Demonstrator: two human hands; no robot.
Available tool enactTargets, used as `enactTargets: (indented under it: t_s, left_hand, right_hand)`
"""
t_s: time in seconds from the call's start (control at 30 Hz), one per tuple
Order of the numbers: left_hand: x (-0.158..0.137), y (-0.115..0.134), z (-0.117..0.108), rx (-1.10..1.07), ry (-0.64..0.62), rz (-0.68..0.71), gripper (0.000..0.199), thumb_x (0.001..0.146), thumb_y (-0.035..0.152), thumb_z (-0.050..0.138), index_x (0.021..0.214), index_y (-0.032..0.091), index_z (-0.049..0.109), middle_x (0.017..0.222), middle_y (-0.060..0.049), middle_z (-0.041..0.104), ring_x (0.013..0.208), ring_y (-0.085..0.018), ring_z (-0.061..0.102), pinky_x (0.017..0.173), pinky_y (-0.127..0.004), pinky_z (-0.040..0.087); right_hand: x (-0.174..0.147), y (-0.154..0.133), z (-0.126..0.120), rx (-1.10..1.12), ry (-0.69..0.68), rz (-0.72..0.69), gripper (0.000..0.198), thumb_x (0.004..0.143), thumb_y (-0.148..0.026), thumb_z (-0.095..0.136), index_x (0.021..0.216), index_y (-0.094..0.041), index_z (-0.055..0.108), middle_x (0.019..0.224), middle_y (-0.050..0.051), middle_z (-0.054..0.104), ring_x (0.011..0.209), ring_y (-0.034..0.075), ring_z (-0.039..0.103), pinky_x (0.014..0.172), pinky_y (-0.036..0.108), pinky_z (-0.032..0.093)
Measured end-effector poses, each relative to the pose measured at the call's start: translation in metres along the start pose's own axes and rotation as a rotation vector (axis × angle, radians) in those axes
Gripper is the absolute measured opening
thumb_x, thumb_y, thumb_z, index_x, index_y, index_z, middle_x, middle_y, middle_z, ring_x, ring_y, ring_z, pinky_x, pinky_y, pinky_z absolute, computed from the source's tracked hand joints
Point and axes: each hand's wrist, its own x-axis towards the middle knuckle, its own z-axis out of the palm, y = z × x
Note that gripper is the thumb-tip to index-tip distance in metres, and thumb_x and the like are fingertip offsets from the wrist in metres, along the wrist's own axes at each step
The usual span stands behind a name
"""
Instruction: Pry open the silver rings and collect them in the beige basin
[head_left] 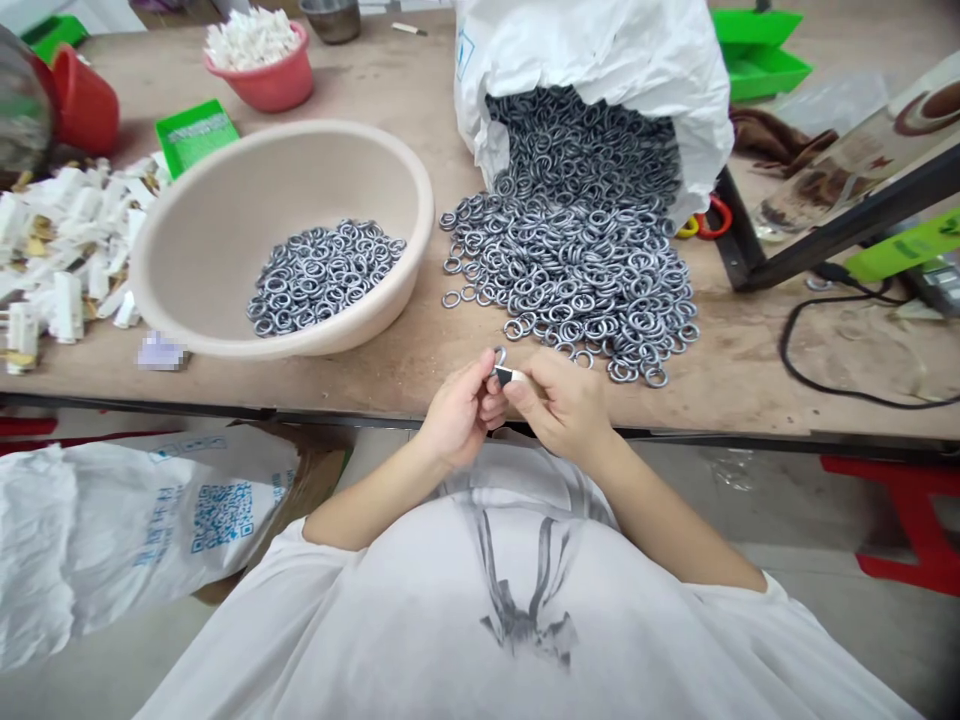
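Note:
In front of my body, at the table's front edge, both hands are close together. My left hand point(459, 412) pinches a single grey ring point(500, 354) between thumb and fingertips. My right hand point(568, 402) is closed on a small tool with a black tip and a white part point(505, 375); most of it is hidden in the fingers. The black tip meets or nearly meets the ring. Just beyond the hands lies a heap of grey rings point(577, 270), spilling from a white sack point(592, 50). More rings point(322, 275) lie in a wide beige basin point(195, 230) at the left.
White plastic pieces point(82, 230) are piled far left. Behind the basin are a green tray point(169, 140) and a red bowl point(281, 85) of white parts. A black metal frame point(810, 240) and a cable point(787, 350) occupy the right. A printed sack point(150, 530) lies below the table.

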Motion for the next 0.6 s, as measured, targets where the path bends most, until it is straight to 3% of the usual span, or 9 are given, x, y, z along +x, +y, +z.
enactTargets:
  t_s: [0.17, 0.4, 0.5, 0.6]
  left_hand:
    - [-0.001, -0.003, 0.000, -0.021, 0.029, 0.000, 0.053, 0.084, 0.053, 0.069, 0.059, 0.018, 0.038, 0.046, 0.008, 0.029, 0.040, -0.003, 0.024, 0.041, -0.017, 0.022]
    - [0.000, -0.001, 0.001, -0.067, 0.022, -0.053, 0.051, 0.086, 0.047, 0.068, 0.060, 0.019, 0.034, 0.049, 0.009, 0.022, 0.041, -0.004, 0.020, 0.041, -0.017, 0.022]
    - [-0.002, -0.001, -0.001, -0.061, -0.016, -0.045, 0.049, 0.089, 0.045, 0.065, 0.060, 0.019, 0.036, 0.049, 0.009, 0.025, 0.041, -0.004, 0.022, 0.041, -0.017, 0.026]
    - [-0.005, -0.003, -0.007, -0.035, -0.075, -0.035, 0.045, 0.088, 0.042, 0.065, 0.060, 0.018, 0.041, 0.048, 0.007, 0.031, 0.041, -0.005, 0.028, 0.042, -0.017, 0.033]
  right_hand:
    - [0.001, -0.005, -0.001, -0.086, -0.088, 0.010, 0.042, 0.099, -0.050, 0.046, 0.069, -0.022, 0.050, 0.065, 0.001, 0.051, 0.064, 0.016, 0.045, 0.060, 0.031, 0.031]
    - [-0.001, -0.003, 0.007, -0.021, -0.080, 0.057, 0.046, 0.099, -0.054, 0.045, 0.065, -0.023, 0.045, 0.062, 0.001, 0.049, 0.062, 0.016, 0.044, 0.060, 0.032, 0.030]
    - [0.003, 0.009, 0.010, 0.009, 0.019, 0.178, 0.048, 0.101, -0.057, 0.040, 0.067, -0.023, 0.048, 0.063, 0.000, 0.051, 0.062, 0.016, 0.046, 0.061, 0.031, 0.031]
    - [0.018, 0.027, 0.007, -0.112, 0.170, 0.352, 0.048, 0.103, -0.056, 0.035, 0.072, -0.023, 0.053, 0.065, 0.001, 0.054, 0.062, 0.017, 0.047, 0.061, 0.031, 0.030]
